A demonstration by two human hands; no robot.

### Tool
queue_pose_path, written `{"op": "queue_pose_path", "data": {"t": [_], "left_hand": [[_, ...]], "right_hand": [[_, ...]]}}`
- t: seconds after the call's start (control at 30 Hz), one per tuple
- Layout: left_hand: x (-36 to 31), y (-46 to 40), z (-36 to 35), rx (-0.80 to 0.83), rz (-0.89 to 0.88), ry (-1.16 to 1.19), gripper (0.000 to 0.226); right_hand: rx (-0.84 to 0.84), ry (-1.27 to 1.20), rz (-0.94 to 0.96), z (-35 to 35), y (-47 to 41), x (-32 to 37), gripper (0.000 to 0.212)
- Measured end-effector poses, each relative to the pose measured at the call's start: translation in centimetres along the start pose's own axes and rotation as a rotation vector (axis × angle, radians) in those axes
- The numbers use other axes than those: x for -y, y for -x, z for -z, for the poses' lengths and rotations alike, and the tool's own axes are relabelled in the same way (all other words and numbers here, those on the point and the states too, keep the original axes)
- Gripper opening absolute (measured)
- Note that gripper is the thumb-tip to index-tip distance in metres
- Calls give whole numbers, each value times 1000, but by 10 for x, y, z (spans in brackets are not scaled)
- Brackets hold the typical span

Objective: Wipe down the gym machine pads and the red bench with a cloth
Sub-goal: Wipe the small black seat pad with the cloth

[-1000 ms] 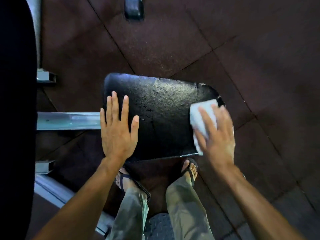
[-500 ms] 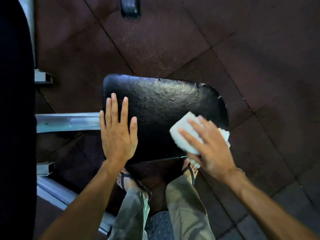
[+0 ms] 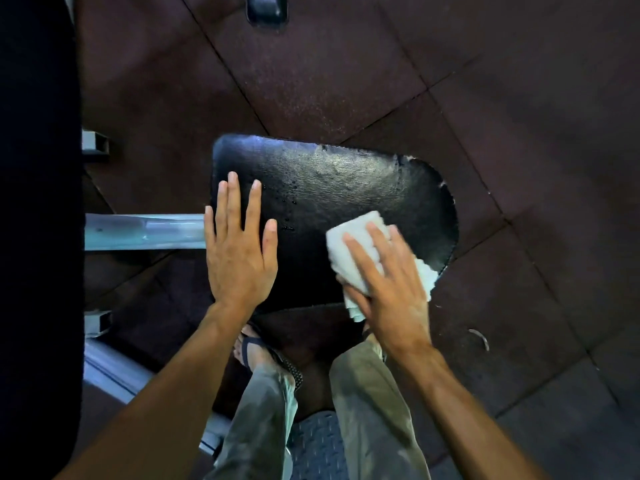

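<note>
Honestly, the black pad (image 3: 346, 202) at frame centre is steadied by the left hand (image 3: 239, 251), laid flat with fingers straight. The white cloth (image 3: 360, 244) is pressed down lower right under the right hand (image 3: 391, 289), fingers spread. Droplets (image 3: 287, 216) mid-pad should be caught with overlapping passes, and the worn upper edge taken gently.

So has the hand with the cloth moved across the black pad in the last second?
Yes. The right hand has slid the white cloth from the black pad's far right corner toward its middle and near edge, closer to the still left hand.
</note>
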State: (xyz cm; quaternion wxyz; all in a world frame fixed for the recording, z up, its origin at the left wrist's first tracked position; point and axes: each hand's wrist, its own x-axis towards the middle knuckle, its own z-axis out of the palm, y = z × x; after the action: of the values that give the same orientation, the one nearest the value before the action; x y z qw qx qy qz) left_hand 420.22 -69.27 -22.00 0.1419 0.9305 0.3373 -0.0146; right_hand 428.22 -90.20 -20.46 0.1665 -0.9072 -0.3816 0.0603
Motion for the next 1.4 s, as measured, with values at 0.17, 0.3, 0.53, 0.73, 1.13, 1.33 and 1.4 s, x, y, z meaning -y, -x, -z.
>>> {"op": "queue_pose_path", "data": {"t": [0.17, 0.3, 0.53, 0.73, 1.13, 1.33, 1.4], "left_hand": [[-2, 1, -1, -8, -2, -11, 57], [-1, 0, -1, -5, -4, -5, 56], [-17, -2, 16, -53, 43, 312, 53], [-102, -4, 16, -67, -68, 223, 48], [-9, -16, 18, -54, -116, 210, 52], [-83, -64, 0, -82, -313, 244, 45], [-75, -29, 0, -35, -388, 241, 46]], "right_hand": [[-235, -9, -288, -9, -74, -6, 49], [-245, -44, -319, -32, -105, 50, 51], [-13, -448, -290, 5, -66, 47, 58], [-2, -29, -204, 3, -62, -40, 53], [-111, 114, -238, -7, -59, -34, 50], [-143, 82, -223, -10, -59, -39, 47], [-148, 65, -221, -9, -58, -40, 46]]}}
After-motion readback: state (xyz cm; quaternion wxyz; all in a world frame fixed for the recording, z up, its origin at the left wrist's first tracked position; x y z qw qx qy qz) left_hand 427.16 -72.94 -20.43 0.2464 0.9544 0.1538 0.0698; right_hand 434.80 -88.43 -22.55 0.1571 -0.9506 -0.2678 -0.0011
